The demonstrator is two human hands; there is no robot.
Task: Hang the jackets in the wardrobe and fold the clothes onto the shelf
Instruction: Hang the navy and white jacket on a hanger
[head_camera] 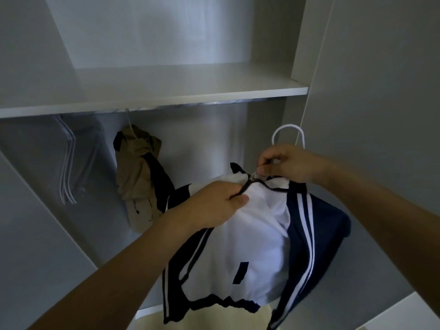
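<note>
Left hand (214, 203) gripping white-and-navy jacket (240, 246), right hand (285, 163) pinching its zip, tan jacket (135, 177) hanging behind

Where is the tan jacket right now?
In the head view, the tan jacket hangs left of centre under the shelf, just left of the white and navy jacket in the person's hands.

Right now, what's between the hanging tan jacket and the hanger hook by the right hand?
Head view: only bare grey wardrobe back wall between the tan jacket and the white hanger hook; nothing hangs there.
</note>
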